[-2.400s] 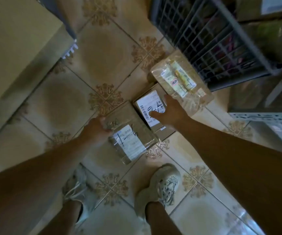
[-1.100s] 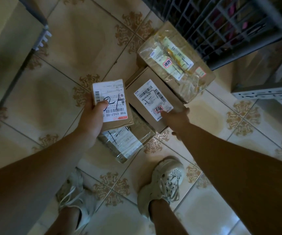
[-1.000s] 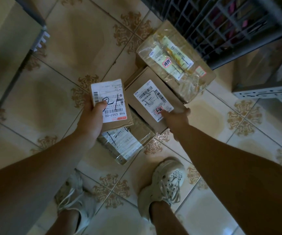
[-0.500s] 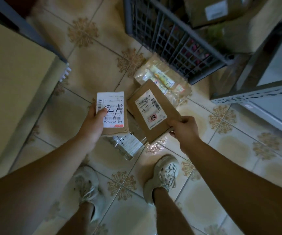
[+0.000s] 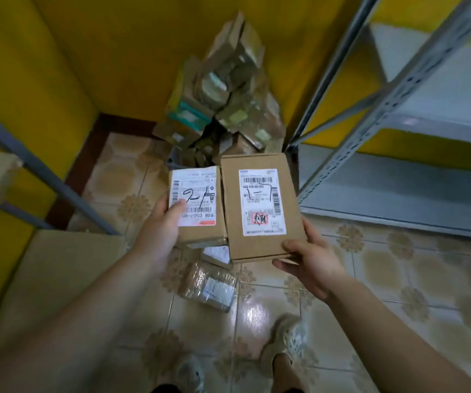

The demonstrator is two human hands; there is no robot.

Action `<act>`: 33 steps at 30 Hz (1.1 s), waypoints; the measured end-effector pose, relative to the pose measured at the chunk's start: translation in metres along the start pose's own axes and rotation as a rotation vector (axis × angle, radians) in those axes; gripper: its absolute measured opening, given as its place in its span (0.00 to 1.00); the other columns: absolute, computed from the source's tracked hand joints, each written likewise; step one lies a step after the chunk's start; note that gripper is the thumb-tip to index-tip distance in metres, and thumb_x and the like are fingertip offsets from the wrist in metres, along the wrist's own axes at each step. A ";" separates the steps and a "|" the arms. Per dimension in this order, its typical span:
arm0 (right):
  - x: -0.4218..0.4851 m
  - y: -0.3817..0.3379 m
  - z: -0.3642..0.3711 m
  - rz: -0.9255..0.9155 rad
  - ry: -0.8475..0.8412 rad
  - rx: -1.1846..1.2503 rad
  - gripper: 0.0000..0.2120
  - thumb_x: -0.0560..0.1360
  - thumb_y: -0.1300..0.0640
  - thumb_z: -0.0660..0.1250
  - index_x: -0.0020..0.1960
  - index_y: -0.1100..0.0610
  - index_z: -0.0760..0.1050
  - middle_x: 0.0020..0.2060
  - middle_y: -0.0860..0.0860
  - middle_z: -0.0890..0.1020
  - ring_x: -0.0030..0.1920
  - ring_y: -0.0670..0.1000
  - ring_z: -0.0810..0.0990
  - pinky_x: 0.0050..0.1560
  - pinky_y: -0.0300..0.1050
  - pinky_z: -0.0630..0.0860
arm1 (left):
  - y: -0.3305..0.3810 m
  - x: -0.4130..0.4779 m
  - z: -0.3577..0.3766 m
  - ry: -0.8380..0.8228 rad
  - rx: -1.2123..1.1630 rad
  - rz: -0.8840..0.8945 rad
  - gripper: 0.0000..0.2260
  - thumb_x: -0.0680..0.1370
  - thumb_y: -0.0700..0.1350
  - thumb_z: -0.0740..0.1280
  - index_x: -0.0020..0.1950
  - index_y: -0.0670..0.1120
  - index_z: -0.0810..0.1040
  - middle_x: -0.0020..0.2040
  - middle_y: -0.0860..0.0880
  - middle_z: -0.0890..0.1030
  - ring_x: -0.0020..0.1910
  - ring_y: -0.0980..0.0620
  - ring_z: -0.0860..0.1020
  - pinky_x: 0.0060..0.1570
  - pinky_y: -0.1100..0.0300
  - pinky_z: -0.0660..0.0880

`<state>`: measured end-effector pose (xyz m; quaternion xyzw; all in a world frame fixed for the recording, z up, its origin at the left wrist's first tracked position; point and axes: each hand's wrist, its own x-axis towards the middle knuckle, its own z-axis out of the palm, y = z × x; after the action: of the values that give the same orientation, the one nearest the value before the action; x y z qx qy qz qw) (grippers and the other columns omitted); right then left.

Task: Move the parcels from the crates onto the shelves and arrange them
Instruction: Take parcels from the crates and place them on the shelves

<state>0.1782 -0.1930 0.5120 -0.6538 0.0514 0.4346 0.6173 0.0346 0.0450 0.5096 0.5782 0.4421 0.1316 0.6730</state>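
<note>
My left hand [image 5: 162, 228] grips a small cardboard parcel [image 5: 200, 225] whose white label bears a handwritten "2-1", thumb on the label. My right hand [image 5: 310, 259] holds a larger flat cardboard parcel [image 5: 259, 205] by its near edge, its label marked "1-7". Both parcels are raised side by side above the floor. Below them a tape-wrapped parcel [image 5: 210, 286] lies on the tiles, with part of another parcel [image 5: 218, 255] just behind it. A heap of parcels [image 5: 228, 89] fills the far corner.
A grey metal shelf unit [image 5: 398, 177] with bare shelves stands at the right. A cardboard sheet [image 5: 44, 279] and a grey shelf frame [image 5: 38, 168] are at the left. Yellow walls close the corner. My feet [image 5: 284, 341] stand on the tiled floor.
Both hands have lifted their parcels up from the floor. My view has swung upward, from the tiles and crate to the corner heap and the shelves.
</note>
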 end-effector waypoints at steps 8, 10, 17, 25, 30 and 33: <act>-0.132 -0.073 -0.042 -0.308 0.315 -0.147 0.26 0.73 0.54 0.73 0.65 0.50 0.64 0.54 0.48 0.79 0.49 0.49 0.82 0.39 0.41 0.78 | 0.099 -0.094 0.062 -0.180 0.051 0.278 0.23 0.79 0.42 0.66 0.64 0.66 0.63 0.48 0.64 0.82 0.45 0.63 0.82 0.39 0.68 0.76; -0.157 -0.087 -0.068 -0.416 0.421 -0.220 0.27 0.74 0.49 0.72 0.67 0.46 0.62 0.54 0.45 0.78 0.49 0.47 0.81 0.39 0.40 0.79 | 0.119 -0.124 0.095 -0.233 0.063 0.326 0.23 0.80 0.43 0.65 0.69 0.63 0.63 0.54 0.63 0.80 0.49 0.60 0.81 0.46 0.63 0.78; -0.247 -0.108 -0.210 -0.587 0.601 -0.261 0.35 0.76 0.49 0.70 0.76 0.40 0.55 0.63 0.45 0.76 0.58 0.52 0.79 0.54 0.60 0.81 | 0.153 -0.221 0.236 -0.441 0.099 0.496 0.24 0.79 0.42 0.67 0.64 0.68 0.64 0.51 0.64 0.81 0.53 0.58 0.81 0.55 0.53 0.77; -0.315 -0.097 -0.356 -0.607 0.816 -0.204 0.34 0.74 0.48 0.72 0.73 0.37 0.58 0.52 0.34 0.74 0.54 0.46 0.78 0.53 0.57 0.81 | 0.136 -0.282 0.376 -0.526 0.111 0.530 0.27 0.78 0.43 0.68 0.72 0.62 0.63 0.54 0.61 0.80 0.49 0.58 0.81 0.41 0.65 0.77; -0.311 -0.090 -0.412 -0.558 0.842 -0.165 0.33 0.75 0.50 0.72 0.74 0.40 0.60 0.52 0.35 0.75 0.52 0.45 0.79 0.51 0.54 0.82 | 0.123 -0.279 0.438 -0.573 0.162 0.475 0.29 0.77 0.44 0.69 0.74 0.60 0.61 0.54 0.59 0.78 0.42 0.64 0.82 0.31 0.70 0.76; -0.292 -0.094 -0.439 -0.523 0.852 -0.143 0.32 0.75 0.51 0.72 0.74 0.42 0.61 0.52 0.36 0.76 0.50 0.43 0.79 0.46 0.46 0.82 | 0.118 -0.265 0.473 -0.602 0.185 0.438 0.30 0.77 0.44 0.69 0.75 0.59 0.61 0.57 0.55 0.78 0.41 0.63 0.82 0.31 0.69 0.77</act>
<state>0.2764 -0.6821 0.7065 -0.8049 0.1034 -0.0377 0.5831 0.2756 -0.4156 0.7044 0.7299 0.1008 0.0562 0.6737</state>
